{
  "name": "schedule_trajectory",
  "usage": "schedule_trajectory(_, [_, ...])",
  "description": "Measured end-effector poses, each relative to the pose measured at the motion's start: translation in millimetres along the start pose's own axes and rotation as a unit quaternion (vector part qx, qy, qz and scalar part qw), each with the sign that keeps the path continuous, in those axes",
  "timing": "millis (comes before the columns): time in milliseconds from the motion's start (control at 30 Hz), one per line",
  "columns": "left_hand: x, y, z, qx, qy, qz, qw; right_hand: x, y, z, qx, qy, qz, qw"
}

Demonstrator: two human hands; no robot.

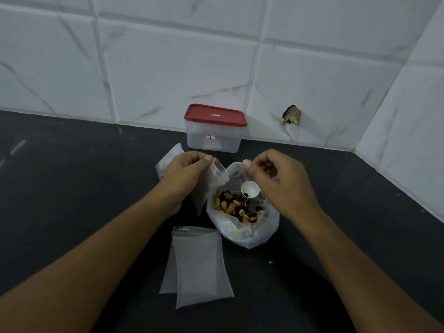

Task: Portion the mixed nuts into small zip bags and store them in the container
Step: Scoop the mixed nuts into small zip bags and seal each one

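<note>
While the left hand [185,175] pinches a small clear zip bag [217,176] mid-frame, the right hand [278,182] grips (by its handle, I think) a white plastic spoon [249,189] over the clear bag of mixed nuts [240,212], red-lidded clear container [213,133] at upper centre.

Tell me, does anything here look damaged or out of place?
A dark, ragged hole breaks the wall tile right of the red-lidded container. A small pale speck lies on the black counter near the open nut bag. Nothing appears spilled.
</note>
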State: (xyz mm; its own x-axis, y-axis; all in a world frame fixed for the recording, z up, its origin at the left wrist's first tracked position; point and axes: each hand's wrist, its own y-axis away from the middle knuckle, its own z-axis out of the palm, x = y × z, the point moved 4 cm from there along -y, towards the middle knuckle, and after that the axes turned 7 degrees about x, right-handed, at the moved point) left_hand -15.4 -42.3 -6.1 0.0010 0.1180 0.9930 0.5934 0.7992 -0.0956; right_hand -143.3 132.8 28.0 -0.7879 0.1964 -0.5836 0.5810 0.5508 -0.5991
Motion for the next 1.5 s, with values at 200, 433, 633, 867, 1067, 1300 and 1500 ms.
schedule_trajectory(200, [4.6, -3.9, -7.0, 0.011, 0.041, 0.017, 0.999, -26.0, 6.4, 21.1, -0.055, -0.099, 0.057, 0.992])
schedule_trajectory(433, [24.3, -1.8, -11.5, -0.009, 0.132, 0.072, 0.989, -43.7, -10.4, 34.3, -0.083, -0.134, 0.095, 0.983])
schedule_trajectory(633, [43.7, -7.5, -41.2, 0.096, 0.238, 0.117, 0.959, -69.1, -21.4, 30.5, -0.112, -0.16, 0.028, 0.98])
schedule_trajectory(867, [35.3, -17.8, -65.1, 0.176, 0.314, 0.044, 0.932, -82.5, -19.4, 40.3, -0.109, -0.183, -0.011, 0.977])
schedule_trajectory(1067, [32.3, -19.0, -63.1, 0.177, 0.298, 0.041, 0.937, -65.3, -0.1, 66.7, -0.168, -0.105, 0.0, 0.98])
schedule_trajectory(1300, [34.7, -16.2, -51.7, 0.108, 0.235, 0.056, 0.964, -64.9, -1.5, 63.1, -0.2, -0.062, -0.001, 0.978])
schedule_trajectory(1500, [36.6, -4.0, -28.7, -0.063, 0.136, 0.06, 0.987, -63.8, -17.5, 27.5, -0.088, -0.231, 0.068, 0.967])
